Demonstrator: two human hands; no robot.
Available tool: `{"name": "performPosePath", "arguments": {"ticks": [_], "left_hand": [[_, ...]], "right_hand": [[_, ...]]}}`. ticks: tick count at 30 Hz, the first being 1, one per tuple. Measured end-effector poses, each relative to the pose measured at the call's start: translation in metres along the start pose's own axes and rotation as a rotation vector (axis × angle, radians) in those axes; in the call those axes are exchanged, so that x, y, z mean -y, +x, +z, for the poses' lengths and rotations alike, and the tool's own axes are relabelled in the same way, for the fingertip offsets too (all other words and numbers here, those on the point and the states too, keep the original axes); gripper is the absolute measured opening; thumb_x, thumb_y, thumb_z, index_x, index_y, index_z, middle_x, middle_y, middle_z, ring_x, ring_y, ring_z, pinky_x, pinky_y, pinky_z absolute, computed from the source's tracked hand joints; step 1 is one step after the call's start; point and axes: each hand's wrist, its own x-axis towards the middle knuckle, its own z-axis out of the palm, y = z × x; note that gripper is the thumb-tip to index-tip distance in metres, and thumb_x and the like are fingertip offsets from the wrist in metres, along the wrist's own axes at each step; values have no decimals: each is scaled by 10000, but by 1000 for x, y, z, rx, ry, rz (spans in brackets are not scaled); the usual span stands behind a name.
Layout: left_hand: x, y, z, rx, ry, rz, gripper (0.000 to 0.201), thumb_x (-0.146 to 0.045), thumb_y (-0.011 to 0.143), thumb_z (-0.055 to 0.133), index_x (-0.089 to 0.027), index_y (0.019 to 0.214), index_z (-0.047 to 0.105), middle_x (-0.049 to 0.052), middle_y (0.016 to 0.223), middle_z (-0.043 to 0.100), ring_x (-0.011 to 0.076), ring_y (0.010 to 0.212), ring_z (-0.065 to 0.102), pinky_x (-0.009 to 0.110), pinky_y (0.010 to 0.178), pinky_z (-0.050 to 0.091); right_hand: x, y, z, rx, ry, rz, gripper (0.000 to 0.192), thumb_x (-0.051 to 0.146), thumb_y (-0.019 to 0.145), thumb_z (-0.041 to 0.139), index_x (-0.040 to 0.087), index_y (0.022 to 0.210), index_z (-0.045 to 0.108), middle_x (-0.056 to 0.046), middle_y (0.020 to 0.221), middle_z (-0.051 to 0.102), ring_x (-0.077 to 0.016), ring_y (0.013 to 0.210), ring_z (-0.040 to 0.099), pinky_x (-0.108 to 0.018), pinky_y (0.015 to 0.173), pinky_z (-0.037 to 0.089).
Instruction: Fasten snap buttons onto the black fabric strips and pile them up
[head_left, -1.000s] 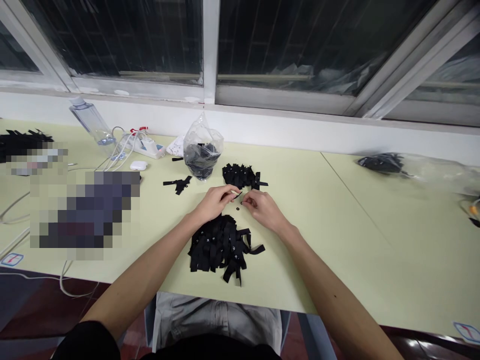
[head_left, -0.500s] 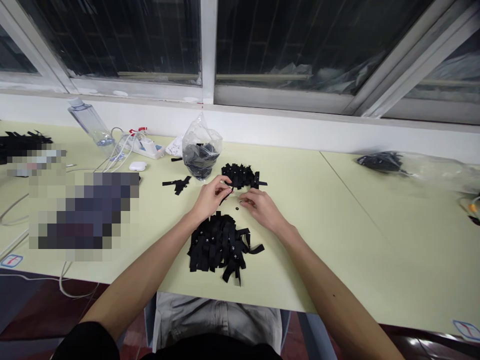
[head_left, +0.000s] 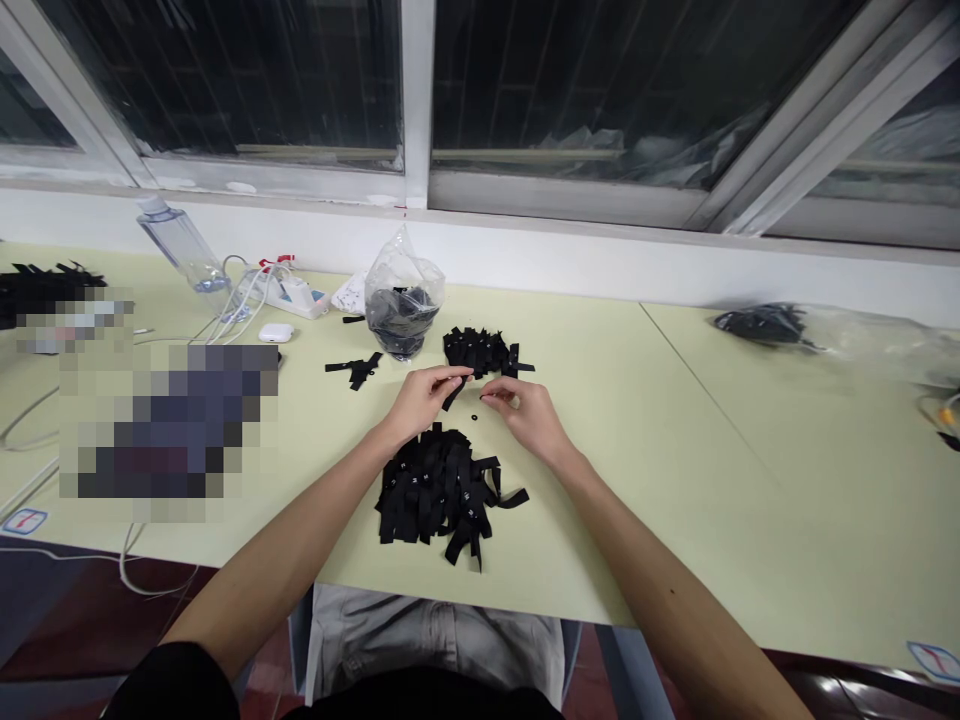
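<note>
While the left hand (head_left: 421,398) pinches a black strip (head_left: 453,394) slanting down-left, the small ring (head_left: 475,417) lies just below the right hand's (head_left: 525,412) closed, seemingly empty fingers.

Pale green table (head_left: 645,470) bears black strap piles (head_left: 442,490), bag (head_left: 403,300), bottle (head_left: 180,245).

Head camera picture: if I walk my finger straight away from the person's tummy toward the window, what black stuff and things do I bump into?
Big near heap of black fabric strips → small black ring on the pale green table → smaller far heap of black strips → clear plastic bag of black pieces → white window frame.
</note>
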Motion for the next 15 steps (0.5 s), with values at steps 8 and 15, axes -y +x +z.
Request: {"name": "performPosePath", "arguments": {"ticks": [8,15], "left_hand": [[0,0,2,52,-57,-44,431,-383,880,619,-201,1269,653,32,759,681,127,616,526,245,608,451],[-5,-2,5,106,-103,-6,484,-311,865,635,-208,1336,598,21,786,665,119,672,553,259,698,487]], "right_hand": [[7,2,6,-77,310,92,134,347,832,690,215,852,699,-42,898,708,-197,809,636,-349,756,489],[7,3,12,-98,486,142,219,424,779,740,218,837,689,-51,920,692,-200,834,628,-358,798,513]]}}
